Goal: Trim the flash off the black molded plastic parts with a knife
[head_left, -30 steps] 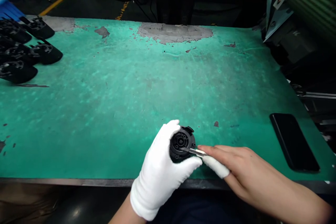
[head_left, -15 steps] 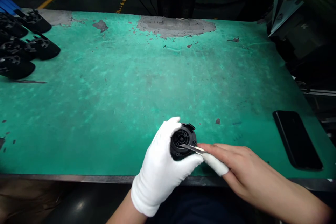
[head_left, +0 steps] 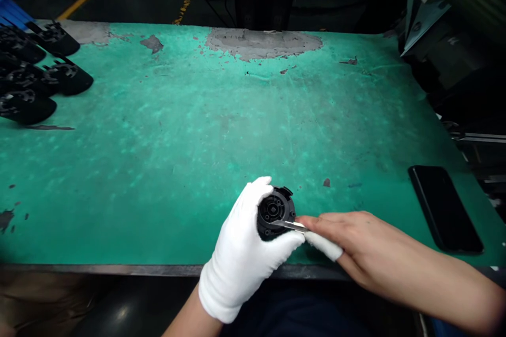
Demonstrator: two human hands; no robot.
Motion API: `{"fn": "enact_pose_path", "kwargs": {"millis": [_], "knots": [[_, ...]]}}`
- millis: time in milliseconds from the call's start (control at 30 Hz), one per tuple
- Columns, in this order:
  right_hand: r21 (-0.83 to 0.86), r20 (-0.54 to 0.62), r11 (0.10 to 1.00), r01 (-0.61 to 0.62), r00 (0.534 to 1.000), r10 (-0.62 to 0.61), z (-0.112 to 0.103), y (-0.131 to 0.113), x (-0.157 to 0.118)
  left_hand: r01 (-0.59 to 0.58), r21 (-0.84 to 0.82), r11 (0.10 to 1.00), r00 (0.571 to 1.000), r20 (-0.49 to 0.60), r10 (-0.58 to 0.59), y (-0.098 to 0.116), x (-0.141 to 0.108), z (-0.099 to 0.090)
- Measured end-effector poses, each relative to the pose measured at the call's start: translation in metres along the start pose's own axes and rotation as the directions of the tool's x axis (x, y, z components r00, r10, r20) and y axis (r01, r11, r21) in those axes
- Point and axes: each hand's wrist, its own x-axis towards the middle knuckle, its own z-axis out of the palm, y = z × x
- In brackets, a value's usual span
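Note:
A round black plastic part (head_left: 272,208) with concentric rings is held near the front edge of the green table (head_left: 221,137). My left hand (head_left: 245,242), in a white glove, wraps round its left side and underside, thumb below. My right hand (head_left: 356,234) is bare apart from a white cover on the thumb, and pinches a thin metal blade (head_left: 290,225). The blade's pointed tip lies over the lower part of the ring face, pointing left. Part of the blade's handle is hidden by the fingers.
Several black cup-shaped parts (head_left: 73,76) stand at the far left, by a blue object (head_left: 11,10). On the right lies a black phone (head_left: 446,209). Dark machinery (head_left: 458,52) borders the table's right side. The front edge (head_left: 118,269) runs just below my hands.
The blade lies slightly lower and flatter over the black part, and my right hand has shifted a little. My left hand keeps its hold. The whole view has moved slightly.

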Motion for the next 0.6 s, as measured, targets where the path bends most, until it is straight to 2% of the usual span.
{"fn": "enact_pose_path", "kwargs": {"millis": [100, 233, 400, 533, 600], "knots": [[0.005, 0.028, 1.000, 0.002, 1.000, -0.002, -0.008, -0.003, 0.004, 0.000, 0.006, 1.000, 1.000, 0.007, 0.000, -0.001, 0.000, -0.001], [-0.069, 0.060, 0.997, 0.016, 0.998, -0.012, -0.016, -0.004, 0.009, -0.003, 0.007, 1.000, 1.000, 0.015, 0.003, -0.001, 0.001, -0.001], [-0.095, 0.030, 0.992, 0.081, 0.996, -0.079, -0.021, -0.010, 0.011, -0.051, 0.020, 0.999, 0.993, 0.112, 0.048, 0.002, 0.008, -0.005], [-0.043, -0.039, 0.997, 0.057, 0.997, -0.059, -0.020, -0.002, -0.002, -0.077, 0.086, 0.993, 0.965, 0.258, 0.053, 0.002, 0.019, -0.028], [-0.007, -0.116, 1.000, 0.022, 0.993, -0.023, -0.018, 0.010, -0.015, -0.092, 0.144, 0.985, 0.964, 0.261, 0.052, -0.004, 0.024, -0.047]]}}
